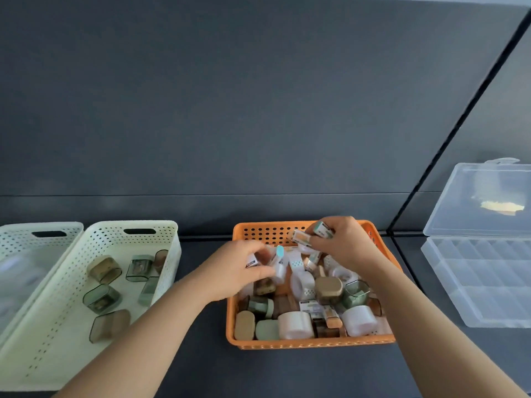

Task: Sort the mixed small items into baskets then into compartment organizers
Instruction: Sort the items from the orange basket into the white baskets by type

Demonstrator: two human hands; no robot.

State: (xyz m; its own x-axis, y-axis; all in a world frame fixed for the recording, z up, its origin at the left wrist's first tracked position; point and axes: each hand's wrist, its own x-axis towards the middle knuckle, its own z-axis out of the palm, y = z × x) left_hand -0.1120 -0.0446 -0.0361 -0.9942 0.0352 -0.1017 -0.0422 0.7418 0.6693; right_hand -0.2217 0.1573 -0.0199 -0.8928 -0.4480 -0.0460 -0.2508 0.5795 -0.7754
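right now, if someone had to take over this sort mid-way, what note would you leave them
Left hand: fingers curled round small white items, above the orange basket.
Right hand: pinches small labelled boxes over the orange basket's far side.
Done: several tinted cases lie in the cream basket. The far-left basket holds pale things, too blurred to name.
Left: the orange basket is heaped with mixed items. The clear organizer, lid open, looks unfilled.
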